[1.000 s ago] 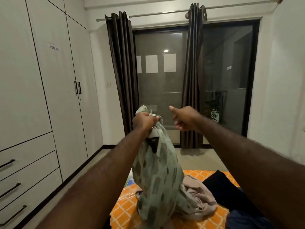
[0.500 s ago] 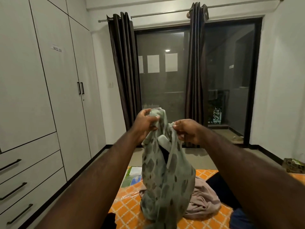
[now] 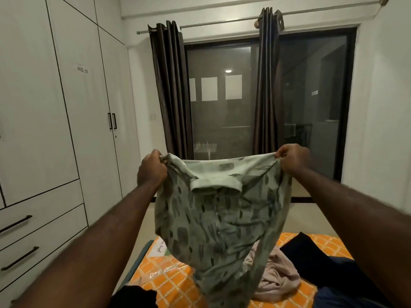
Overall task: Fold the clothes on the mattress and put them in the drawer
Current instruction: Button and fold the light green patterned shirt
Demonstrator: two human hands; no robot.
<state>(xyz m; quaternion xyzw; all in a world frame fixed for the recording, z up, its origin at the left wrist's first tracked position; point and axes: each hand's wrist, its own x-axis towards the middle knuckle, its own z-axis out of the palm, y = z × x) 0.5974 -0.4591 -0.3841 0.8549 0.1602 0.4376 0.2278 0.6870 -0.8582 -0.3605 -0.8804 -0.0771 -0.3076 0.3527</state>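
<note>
Head view: the left hand (image 3: 152, 168) and the right hand (image 3: 293, 160) each pinch a bunched top corner of a pale green patterned polo shirt (image 3: 222, 230). They hold it up and spread it between them in the air, with the collar facing the camera. The shirt hangs open above the orange-checked mattress (image 3: 178, 287) with no fold in it, and its lower end dangles close to the mattress.

A crumpled beige garment (image 3: 278, 283), a black garment (image 3: 311, 254) and a dark blue one (image 3: 347, 294) lie loose on the mattress. No folded stack is in sight. The wardrobe drawers (image 3: 55, 232) at the left are closed.

The task looks to be at its start. The first shirt is only held out ready for folding, at least three other pieces wait, and nothing appears to have reached a drawer.
</note>
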